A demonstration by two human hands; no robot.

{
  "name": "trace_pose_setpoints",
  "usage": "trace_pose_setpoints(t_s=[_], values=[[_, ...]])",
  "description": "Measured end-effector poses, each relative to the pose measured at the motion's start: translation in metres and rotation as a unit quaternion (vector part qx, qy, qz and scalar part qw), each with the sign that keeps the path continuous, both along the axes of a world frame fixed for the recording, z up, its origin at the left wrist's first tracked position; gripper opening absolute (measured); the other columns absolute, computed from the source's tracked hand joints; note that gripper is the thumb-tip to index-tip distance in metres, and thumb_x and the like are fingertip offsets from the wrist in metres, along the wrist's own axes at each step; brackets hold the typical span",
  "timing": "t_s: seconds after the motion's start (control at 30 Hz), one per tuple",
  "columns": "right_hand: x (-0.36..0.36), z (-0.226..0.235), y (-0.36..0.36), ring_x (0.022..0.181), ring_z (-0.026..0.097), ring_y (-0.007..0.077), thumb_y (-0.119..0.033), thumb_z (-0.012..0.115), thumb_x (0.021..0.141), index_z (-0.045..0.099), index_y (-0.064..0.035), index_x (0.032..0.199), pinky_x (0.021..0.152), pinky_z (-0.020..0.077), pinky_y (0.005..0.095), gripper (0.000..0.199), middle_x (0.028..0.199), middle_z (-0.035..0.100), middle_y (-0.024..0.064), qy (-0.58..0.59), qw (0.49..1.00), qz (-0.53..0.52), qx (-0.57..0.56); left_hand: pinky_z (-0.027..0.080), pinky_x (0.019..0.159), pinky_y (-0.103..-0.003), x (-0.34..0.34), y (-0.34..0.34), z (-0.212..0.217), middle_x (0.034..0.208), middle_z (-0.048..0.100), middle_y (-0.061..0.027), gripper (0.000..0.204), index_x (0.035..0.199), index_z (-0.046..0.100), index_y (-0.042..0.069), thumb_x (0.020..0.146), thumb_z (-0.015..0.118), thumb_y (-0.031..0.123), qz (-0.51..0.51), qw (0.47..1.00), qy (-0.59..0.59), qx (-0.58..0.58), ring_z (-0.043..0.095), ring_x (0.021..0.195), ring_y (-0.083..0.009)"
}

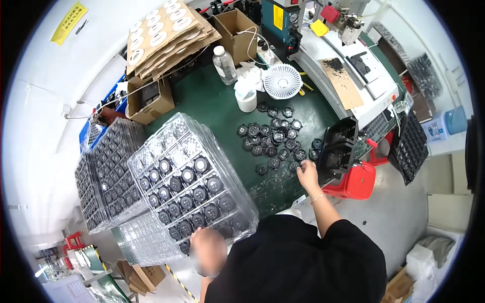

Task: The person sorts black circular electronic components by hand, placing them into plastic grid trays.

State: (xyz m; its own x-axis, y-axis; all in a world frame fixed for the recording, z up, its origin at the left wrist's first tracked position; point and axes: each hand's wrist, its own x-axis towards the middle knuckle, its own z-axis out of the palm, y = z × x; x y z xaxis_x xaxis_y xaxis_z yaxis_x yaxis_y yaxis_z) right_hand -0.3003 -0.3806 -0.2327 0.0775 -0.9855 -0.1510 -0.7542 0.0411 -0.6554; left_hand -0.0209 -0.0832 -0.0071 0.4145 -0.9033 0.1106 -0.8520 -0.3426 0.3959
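Head cam: R hand (308,178) beside loose blk round parts (271,151) on grn tabletop (202,103), fingers bent, can't tell if pinching one; L hand (209,252) blurred, fingers unclear, at near edge of clear tray (164,140) w/ similar parts.

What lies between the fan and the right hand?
In the head view, loose black parts lie on the green table between the fan and the right hand.
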Motion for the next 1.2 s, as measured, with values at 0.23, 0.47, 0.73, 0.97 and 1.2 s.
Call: trace_pose_setpoints(t_s=[0.23, 0.47, 0.73, 0.97, 1.2], values=[[0.016, 0.002, 0.022, 0.113, 0.052, 0.0436, -0.016, 0.077, 0.077, 0.061, -0.0052, 0.119, 0.098, 0.0452, 0.0476, 0.046, 0.120, 0.054, 0.0239, 0.082, 0.991, 0.101, -0.042, 0.033, 0.106, -0.053, -0.003, 0.025, -0.001, 0.119, 0.057, -0.0130, 0.026, 0.101, 0.067, 0.009, 0.075, 0.071, 0.007, -0.010, 1.000, -0.024, 0.003, 0.048, 0.123, -0.0385], [0.010, -0.016, 0.033, 0.116, 0.050, 0.0444, -0.006, 0.072, 0.070, 0.065, -0.0111, 0.117, 0.100, 0.0444, 0.0492, 0.047, 0.126, 0.051, 0.0256, 0.089, 0.964, 0.214, -0.134, 0.032, 0.106, -0.052, 0.006, 0.039, -0.002, 0.118, 0.058, -0.0116, 0.027, 0.100, 0.067, 0.010, 0.073, 0.072, 0.008, 0.011, 0.999, -0.047, 0.005, 0.049, 0.123, -0.0375], [0.031, -0.006, 0.021, 0.116, 0.052, 0.0421, -0.010, 0.075, 0.071, 0.061, -0.0077, 0.124, 0.099, 0.0452, 0.0483, 0.054, 0.128, 0.053, 0.0250, 0.106, 0.990, 0.086, 0.038, 0.033, 0.103, -0.050, 0.010, 0.036, 0.001, 0.117, 0.059, -0.0103, 0.025, 0.099, 0.067, 0.011, 0.075, 0.072, 0.011, 0.001, 0.997, -0.074, 0.011, 0.050, 0.122, -0.0351], [0.032, 0.015, 0.026, 0.115, 0.053, 0.0416, -0.018, 0.082, 0.070, 0.057, -0.0049, 0.129, 0.100, 0.0458, 0.0464, 0.066, 0.124, 0.055, 0.0226, 0.119, 0.976, 0.177, -0.050, 0.029, 0.108, -0.052, 0.010, 0.044, 0.000, 0.118, 0.059, -0.0086, 0.025, 0.100, 0.069, 0.012, 0.075, 0.073, 0.013, 0.032, 0.997, -0.072, 0.009, 0.050, 0.124, -0.0327], [0.059, 0.035, -0.009, 0.110, 0.055, 0.0374, -0.003, 0.070, 0.068, 0.060, -0.0046, 0.117, 0.094, 0.0491, 0.0448, 0.050, 0.114, 0.057, 0.0160, 0.066, 0.921, 0.374, -0.085, 0.028, 0.108, -0.052, 0.004, 0.054, -0.002, 0.117, 0.059, -0.0086, 0.024, 0.100, 0.069, 0.013, 0.076, 0.072, 0.014, 0.080, 0.995, -0.058, 0.012, 0.050, 0.123, -0.0325]])
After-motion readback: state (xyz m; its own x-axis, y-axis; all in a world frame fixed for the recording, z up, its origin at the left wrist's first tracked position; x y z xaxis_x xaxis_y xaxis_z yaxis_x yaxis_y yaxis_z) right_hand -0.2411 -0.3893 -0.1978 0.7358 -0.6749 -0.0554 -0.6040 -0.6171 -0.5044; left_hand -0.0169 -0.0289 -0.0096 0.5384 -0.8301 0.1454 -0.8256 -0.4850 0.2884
